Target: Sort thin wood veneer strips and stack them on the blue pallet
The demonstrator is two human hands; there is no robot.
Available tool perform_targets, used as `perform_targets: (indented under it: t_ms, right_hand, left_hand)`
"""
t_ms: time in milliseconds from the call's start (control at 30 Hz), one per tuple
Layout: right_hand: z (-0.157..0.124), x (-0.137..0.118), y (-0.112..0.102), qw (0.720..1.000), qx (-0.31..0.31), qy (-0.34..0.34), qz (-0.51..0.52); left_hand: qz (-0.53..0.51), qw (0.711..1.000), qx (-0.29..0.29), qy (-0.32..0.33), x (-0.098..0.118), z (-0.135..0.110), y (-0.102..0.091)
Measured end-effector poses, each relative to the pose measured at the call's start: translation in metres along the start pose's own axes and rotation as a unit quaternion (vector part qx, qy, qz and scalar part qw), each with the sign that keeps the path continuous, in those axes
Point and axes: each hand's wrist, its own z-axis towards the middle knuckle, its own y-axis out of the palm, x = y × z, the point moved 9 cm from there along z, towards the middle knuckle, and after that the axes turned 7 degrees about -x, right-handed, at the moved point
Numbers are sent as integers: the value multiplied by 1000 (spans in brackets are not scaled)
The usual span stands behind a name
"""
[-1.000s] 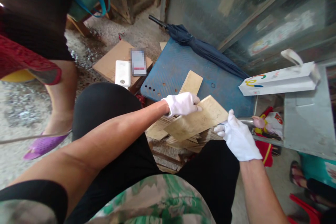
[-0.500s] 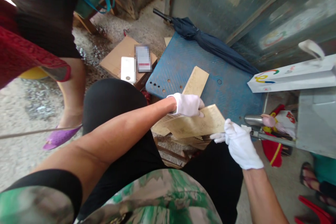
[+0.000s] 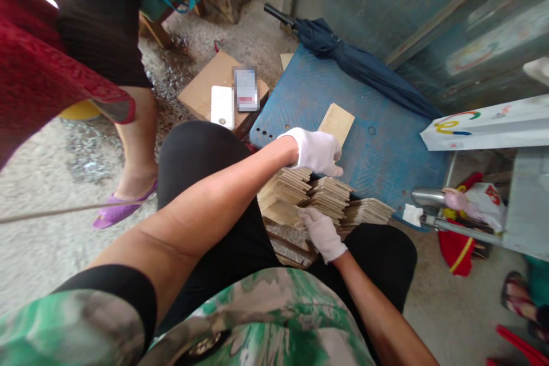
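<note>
My right hand, in a white glove, pinches the edge of a thin pale board low over the nearest stack. My left hand, also white-gloved, hovers at the near side of the blue tabletop with its thumb and fingers apart. Partly beneath it lies another pale board, its near end hidden by the glove. Between the hands and my knees, stacks of such thin boards lie with their edges fanned in steps.
A folded umbrella lies along the far edge of the blue table. On a cardboard box rest a phone and a white device. A paper bag stands at right. Someone's leg is at left.
My right hand has moved left and down with the board, from the table's right side to the stack. My left hand has let go of that board, and more of the stacks shows.
</note>
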Motion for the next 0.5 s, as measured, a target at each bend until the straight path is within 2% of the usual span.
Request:
perform_targets:
  t_ms: [100,200,333,500]
  right_hand:
    - [13,14,23,999,-21,27,-31]
    - [22,31,36,998,-33,48,-28]
    - [28,47,45,998,-38,57,15]
    - [34,48,53,998,-45,36,14]
  left_hand:
    - [85,996,4,-14,3,-5,2]
    - [116,993,-4,-22,5,-11,3]
    - [132,991,-1,-33,5,-12,1]
    - [136,990,3,-44,4,-7,2]
